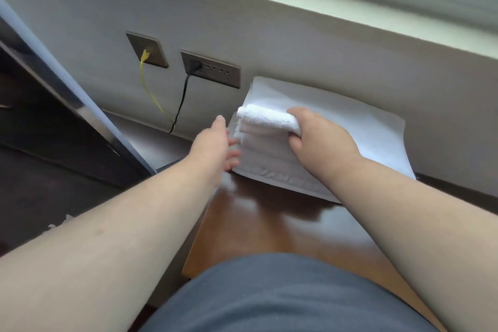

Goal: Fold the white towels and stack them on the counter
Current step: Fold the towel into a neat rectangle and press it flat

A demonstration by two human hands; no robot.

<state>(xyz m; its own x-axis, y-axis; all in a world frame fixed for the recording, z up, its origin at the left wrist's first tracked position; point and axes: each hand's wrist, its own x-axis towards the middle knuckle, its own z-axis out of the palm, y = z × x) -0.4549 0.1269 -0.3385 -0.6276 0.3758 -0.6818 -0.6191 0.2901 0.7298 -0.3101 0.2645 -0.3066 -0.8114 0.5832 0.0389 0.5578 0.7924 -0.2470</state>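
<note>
I've got my right hand [320, 135] wrapped around a small rolled towel [269, 118], holding it over the folded towel [336, 127] lying flat on the counter [269, 224] against the wall. My left hand [215, 145] is open, fingers straight, touching that towel's left edge (steadying it, I'd guess). Stacking step: next I need to set the roll down squarely.

Both forearms bare, stretched forward. Right hand [320, 137] palm down, fingers curled round a rolled towel [266, 118] edge. Left hand [215, 147] fingers straight, tips at the towel's left side.
</note>
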